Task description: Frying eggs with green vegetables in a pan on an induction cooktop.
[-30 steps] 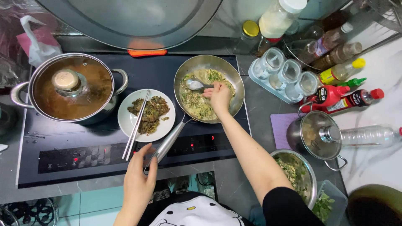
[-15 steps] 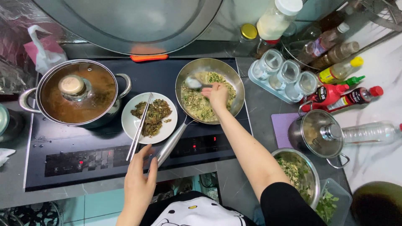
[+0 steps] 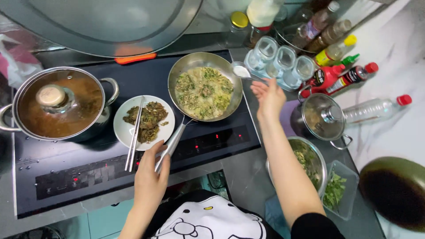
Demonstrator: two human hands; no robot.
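Red sauce bottles (image 3: 341, 77) right of stove; red digits on cooktop panel (image 3: 208, 140).

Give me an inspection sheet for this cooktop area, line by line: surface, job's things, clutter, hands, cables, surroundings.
Surface: black induction cooktop with red lights, set in a grey counter.
Job's things: frying pan of greenish food on the cooktop; small spoon of white powder at its rim.
Clutter: lidded pot; plate of greens with chopsticks across it; sauce bottles; three jars; steel bowl.
Hands: left hand on the pan handle; right hand holds the spoon.
Cables: nothing seen.
Surroundings: large lid overhead, marbled counter on the right.
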